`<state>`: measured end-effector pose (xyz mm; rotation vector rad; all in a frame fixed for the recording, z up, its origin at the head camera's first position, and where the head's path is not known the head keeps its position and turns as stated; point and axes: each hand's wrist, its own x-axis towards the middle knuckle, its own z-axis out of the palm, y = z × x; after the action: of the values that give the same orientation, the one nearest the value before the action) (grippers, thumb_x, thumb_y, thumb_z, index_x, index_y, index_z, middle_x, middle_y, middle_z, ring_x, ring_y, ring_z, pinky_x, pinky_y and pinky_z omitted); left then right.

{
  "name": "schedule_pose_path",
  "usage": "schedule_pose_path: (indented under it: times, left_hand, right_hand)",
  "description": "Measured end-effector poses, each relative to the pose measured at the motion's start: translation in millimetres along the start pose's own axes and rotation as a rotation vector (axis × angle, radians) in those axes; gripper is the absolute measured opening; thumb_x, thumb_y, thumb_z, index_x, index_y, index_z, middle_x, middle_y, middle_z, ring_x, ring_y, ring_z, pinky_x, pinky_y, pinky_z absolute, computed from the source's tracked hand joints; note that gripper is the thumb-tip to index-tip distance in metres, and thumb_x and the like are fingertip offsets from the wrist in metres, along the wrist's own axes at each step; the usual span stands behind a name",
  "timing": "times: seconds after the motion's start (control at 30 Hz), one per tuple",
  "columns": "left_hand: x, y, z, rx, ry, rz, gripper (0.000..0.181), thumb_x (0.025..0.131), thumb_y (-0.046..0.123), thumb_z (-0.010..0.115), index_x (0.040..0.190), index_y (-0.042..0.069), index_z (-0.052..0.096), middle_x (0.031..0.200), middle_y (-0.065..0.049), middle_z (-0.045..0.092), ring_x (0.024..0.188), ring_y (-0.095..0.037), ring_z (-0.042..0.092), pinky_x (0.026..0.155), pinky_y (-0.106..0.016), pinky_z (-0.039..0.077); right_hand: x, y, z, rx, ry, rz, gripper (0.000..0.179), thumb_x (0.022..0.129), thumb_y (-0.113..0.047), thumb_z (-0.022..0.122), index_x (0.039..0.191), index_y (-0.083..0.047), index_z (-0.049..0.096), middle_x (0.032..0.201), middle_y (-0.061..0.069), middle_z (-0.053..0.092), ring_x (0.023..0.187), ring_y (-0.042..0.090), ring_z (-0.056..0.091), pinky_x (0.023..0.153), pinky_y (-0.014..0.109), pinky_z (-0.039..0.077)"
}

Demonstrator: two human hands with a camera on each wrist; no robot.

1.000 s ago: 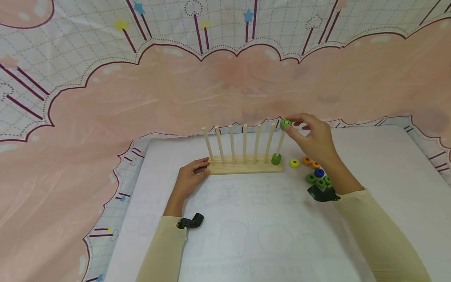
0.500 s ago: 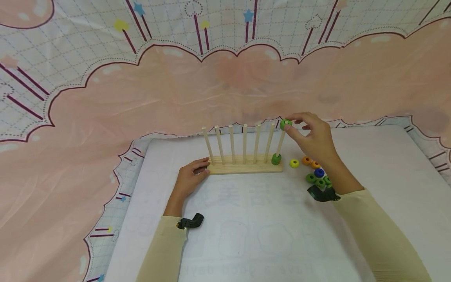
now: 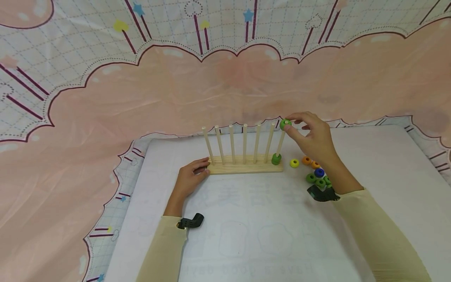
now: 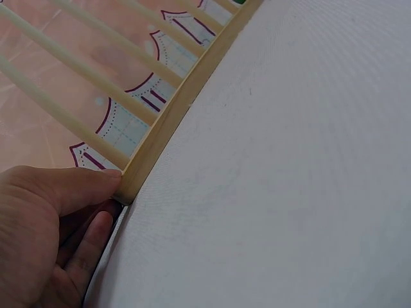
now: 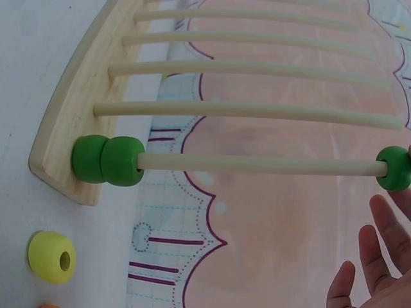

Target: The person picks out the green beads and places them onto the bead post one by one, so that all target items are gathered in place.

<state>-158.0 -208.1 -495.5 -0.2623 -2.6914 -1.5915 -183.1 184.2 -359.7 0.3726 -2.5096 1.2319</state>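
A wooden bead rack (image 3: 244, 168) with a row of upright pegs stands on the white surface. My left hand (image 3: 190, 178) holds the rack's left end; in the left wrist view the thumb (image 4: 83, 186) presses on the base's corner. My right hand (image 3: 313, 135) pinches a green bead (image 3: 285, 124) between thumb and fingers at the tip of the rightmost peg. In the right wrist view the peg's tip (image 5: 379, 168) enters this bead's hole. Two more green beads (image 5: 122, 160) sit stacked at the foot of that same peg.
Right of the rack lie a yellow bead (image 3: 294, 163), orange beads (image 3: 306, 160), a blue bead (image 3: 319, 173) and several loose green beads (image 3: 311, 178), some partly hidden by the right wrist. A patterned pink curtain (image 3: 225, 90) hangs behind the white table (image 3: 246, 235).
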Motion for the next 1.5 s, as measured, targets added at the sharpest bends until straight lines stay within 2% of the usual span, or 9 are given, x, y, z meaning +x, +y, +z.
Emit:
schedule_pose_path:
  times: [0.23,0.63,0.73,0.87,0.97,1.1,1.17,1.3,1.5]
  left_hand:
    - [1.2,-0.9,1.3,0.018,0.004,0.007,0.032,0.094,0.009,0.074,0.124,0.0,0.072,0.144,-0.008,0.062,0.127,-0.027,0.064,0.1,-0.018,0.056]
    - [1.9,-1.5,2.1,0.013,-0.003,-0.012,0.032,0.095,0.011,0.074,0.125,0.001,0.072,0.145,-0.005,0.062,0.128,-0.024,0.064,0.103,-0.022,0.056]
    - [1.8,-2.2,1.9,0.018,-0.004,-0.008,0.031,0.095,0.011,0.073,0.125,0.001,0.071,0.145,-0.005,0.061,0.129,-0.024,0.063,0.103,-0.023,0.056]
    - [1.6,-2.7,2.0,0.021,-0.003,-0.011,0.032,0.095,0.011,0.073,0.125,0.001,0.071,0.146,-0.005,0.061,0.13,-0.023,0.063,0.104,-0.023,0.055]
    - [1.6,-2.8,2.1,0.019,-0.002,-0.012,0.032,0.096,0.011,0.073,0.126,0.001,0.071,0.146,-0.005,0.061,0.129,-0.023,0.063,0.104,-0.023,0.055]
    - [0.9,-3.7,1.9,0.012,-0.001,-0.011,0.032,0.096,0.011,0.072,0.126,0.001,0.071,0.145,-0.005,0.062,0.13,-0.024,0.063,0.105,-0.024,0.055]
    - [0.7,-4.1,1.8,0.013,-0.001,-0.012,0.032,0.096,0.011,0.072,0.126,0.001,0.071,0.145,-0.005,0.061,0.13,-0.023,0.062,0.105,-0.023,0.055]
    - [1.2,-4.7,1.7,0.016,0.001,-0.014,0.032,0.096,0.011,0.072,0.126,0.001,0.071,0.145,-0.005,0.061,0.13,-0.022,0.062,0.105,-0.022,0.054]
    - [1.0,-4.2,2.1,0.014,0.0,-0.013,0.032,0.096,0.01,0.072,0.126,0.001,0.071,0.145,-0.005,0.062,0.13,-0.023,0.062,0.104,-0.023,0.055]
  right_hand:
    - [0.2,0,-2,0.005,0.0,-0.001,0.032,0.1,-0.03,0.068,0.127,-0.013,0.069,0.128,0.006,0.067,0.115,0.024,0.058,0.098,0.05,0.052]
    - [-4.7,6,-9,-0.03,-0.036,0.018,0.035,0.101,-0.037,0.064,0.126,-0.014,0.069,0.128,0.004,0.067,0.113,0.022,0.058,0.095,0.046,0.053]
    - [-8.3,10,-13,-0.039,-0.057,0.002,0.032,0.101,-0.033,0.065,0.125,-0.013,0.069,0.128,0.003,0.066,0.111,0.021,0.058,0.092,0.04,0.053]
    - [-14.8,18,-21,-0.058,-0.077,-0.009,0.029,0.1,-0.031,0.066,0.121,-0.013,0.071,0.127,0.003,0.068,0.107,0.016,0.058,0.086,0.025,0.05]
    - [-20.4,26,-27,-0.077,-0.114,0.016,0.028,0.1,-0.033,0.067,0.12,-0.015,0.072,0.124,0.002,0.069,0.104,0.011,0.057,0.083,0.013,0.047]
    - [-28.2,37,-37,-0.104,-0.179,0.037,0.024,0.1,-0.031,0.068,0.118,-0.016,0.073,0.118,0.002,0.071,0.098,0.007,0.055,0.082,0.008,0.046]
    - [-32.6,44,-42,-0.126,-0.201,0.029,0.021,0.099,-0.028,0.069,0.115,-0.015,0.074,0.111,0.002,0.073,0.095,0.005,0.055,0.081,0.008,0.046]
    - [-42.1,58,-49,-0.199,-0.212,-0.008,0.017,0.097,-0.026,0.071,0.108,-0.015,0.076,0.099,-0.001,0.075,0.09,0.003,0.054,0.079,0.018,0.051]
    - [-57.4,81,-57,-0.285,-0.186,-0.046,0.014,0.096,-0.023,0.072,0.104,-0.013,0.077,0.099,0.002,0.075,0.088,0.012,0.057,0.074,0.029,0.054]
